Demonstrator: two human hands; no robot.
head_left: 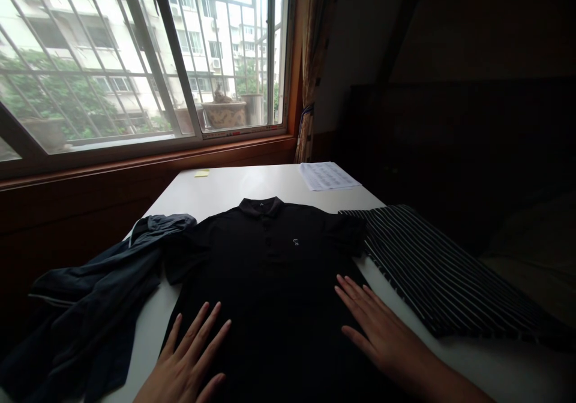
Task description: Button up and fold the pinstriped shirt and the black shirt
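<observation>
The shirt (274,295) lies in the middle of the desk (229,187), front side up, and its collar (261,208) points away from us. Its two sleeves (348,235) are spread to the sides, and this, we think, lets the whole width lie flat; the lower end goes out of our view. Our left hand (186,355) is at the left edge of the shirt, and our right hand (371,325) is at the right edge, a little farther forward. In both hands the grip is fully loose: the fingers are stretched and separated, the palms are turned down, and nothing is grasped. In our judgement the hands are placed so because flat fingers can press on soft fabric without pulling creases into it, and one hand at each edge gives balance between the sides. How strongly they press, we cannot tell. On the left there is a heap of clothes (117,283), which reaches as far as the sleeve on that side; on the right lies a striped cloth (418,265), just beside the other sleeve. Such placing seems to leave the middle of the desk for the shirt. The papers (330,176) and the yellow note (202,173) are near the far edge, perhaps so that nothing covers them.
</observation>
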